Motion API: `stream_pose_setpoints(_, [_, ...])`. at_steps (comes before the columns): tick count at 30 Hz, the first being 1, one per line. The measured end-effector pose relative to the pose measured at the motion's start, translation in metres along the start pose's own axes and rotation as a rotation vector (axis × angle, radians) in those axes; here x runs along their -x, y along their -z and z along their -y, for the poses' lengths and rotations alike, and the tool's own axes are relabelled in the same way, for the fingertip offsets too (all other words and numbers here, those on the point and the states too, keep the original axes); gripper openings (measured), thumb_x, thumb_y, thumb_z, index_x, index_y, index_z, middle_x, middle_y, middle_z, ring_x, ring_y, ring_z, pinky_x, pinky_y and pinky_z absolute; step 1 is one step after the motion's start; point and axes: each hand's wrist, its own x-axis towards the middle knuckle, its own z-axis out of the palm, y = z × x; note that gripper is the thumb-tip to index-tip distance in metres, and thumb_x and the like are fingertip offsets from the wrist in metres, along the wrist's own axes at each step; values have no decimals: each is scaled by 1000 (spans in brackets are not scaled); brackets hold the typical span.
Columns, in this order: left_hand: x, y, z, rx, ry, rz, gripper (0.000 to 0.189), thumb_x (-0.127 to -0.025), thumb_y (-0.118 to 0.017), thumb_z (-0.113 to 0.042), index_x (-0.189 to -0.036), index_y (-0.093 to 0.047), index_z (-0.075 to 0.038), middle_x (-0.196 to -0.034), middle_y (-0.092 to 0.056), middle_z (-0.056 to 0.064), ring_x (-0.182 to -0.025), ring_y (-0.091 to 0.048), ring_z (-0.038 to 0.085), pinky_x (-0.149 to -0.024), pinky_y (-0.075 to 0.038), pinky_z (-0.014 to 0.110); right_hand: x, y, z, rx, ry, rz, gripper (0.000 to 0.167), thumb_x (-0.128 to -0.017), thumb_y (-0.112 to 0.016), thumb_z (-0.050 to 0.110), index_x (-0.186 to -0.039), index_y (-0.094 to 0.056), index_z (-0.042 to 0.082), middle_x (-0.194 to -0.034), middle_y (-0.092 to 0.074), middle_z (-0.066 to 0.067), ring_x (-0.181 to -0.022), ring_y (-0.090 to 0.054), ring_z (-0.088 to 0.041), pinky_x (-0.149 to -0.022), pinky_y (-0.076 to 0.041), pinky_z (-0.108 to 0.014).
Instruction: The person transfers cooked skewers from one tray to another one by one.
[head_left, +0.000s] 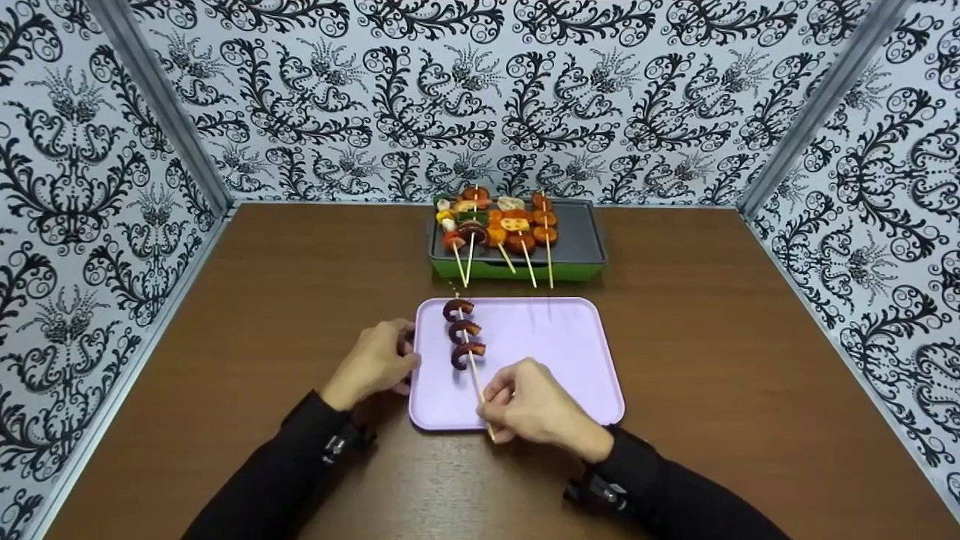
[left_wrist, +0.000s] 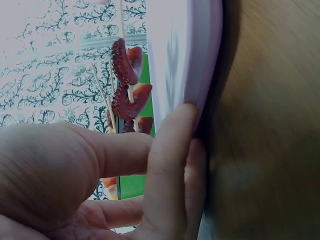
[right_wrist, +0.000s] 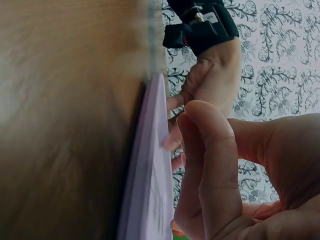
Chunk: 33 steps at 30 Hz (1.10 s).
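Observation:
My right hand (head_left: 536, 405) pinches the lower end of a wooden skewer (head_left: 474, 375) that carries three curled, dark red octopus tentacle pieces (head_left: 466, 350). The skewer slants over the left part of a pale pink tray (head_left: 555, 352), with its tip beyond the far rim. At the tray's left edge, my left hand (head_left: 379, 356) grips the rim; in the left wrist view its fingers (left_wrist: 172, 155) lie against that rim. From the right wrist, the curled right fingers (right_wrist: 220, 170) show above the tray, and the skewer is hidden there.
Behind the tray stands a small green grill (head_left: 574, 232) with a dark grey top. Several skewers of toy food (head_left: 517, 225) lie on its left and middle, sticks toward me. The brown table (head_left: 712, 337) is bounded by patterned walls (head_left: 480, 97) at the back and sides.

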Motion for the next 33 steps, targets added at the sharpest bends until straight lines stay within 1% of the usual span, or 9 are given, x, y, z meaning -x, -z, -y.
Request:
stream_pose_setpoints(7, [0,-3,-2,82,11,6,58,-89,-67,5,-145,-53,7,-87,-68,12,-63,-72,25,-49,-66,35,-2,-11,3,5,-14,4,9,-86,-80,6,-88,-72,3,-74,-74,-11,-56,-72,-22,-54,-68,-37])
stream_pose_setpoints(14, [0,-2,-1,128,24,17,57,-91,-68,7,-146,-53,5,-89,-68,15,-67,-72,27,-50,-67,37,-4,-23,6,9,-28,14,8,-86,-80,6,-86,-72,5,-73,-73,-11,-56,-72,-23,-53,-67,-37])
stream_pose_setpoints(20, [-1,0,-1,169,55,49,61,-90,-65,11,-148,-51,3,-94,-67,19,-72,-70,29,-54,-68,38,-5,-34,8,-30,-28,17,10,-85,-81,4,-86,-71,3,-73,-73,-12,-56,-73,-25,-53,-68,-37])
stream_pose_setpoints(26, [-1,2,1,210,51,73,59,-89,-60,12,-147,-51,3,-95,-65,20,-72,-71,30,-56,-69,40,-6,-39,9,-57,-26,22,11,-85,-82,4,-86,-72,2,-74,-73,-12,-57,-74,-25,-54,-68,-36])
stream_pose_setpoints(33, [-1,3,2,234,64,95,63,-88,-60,14,-148,-50,2,-99,-64,21,-74,-71,30,-59,-69,40,-7,-44,10,-120,-27,44,13,-85,-85,5,-86,-72,2,-75,-74,-14,-59,-75,-27,-56,-68,-38])
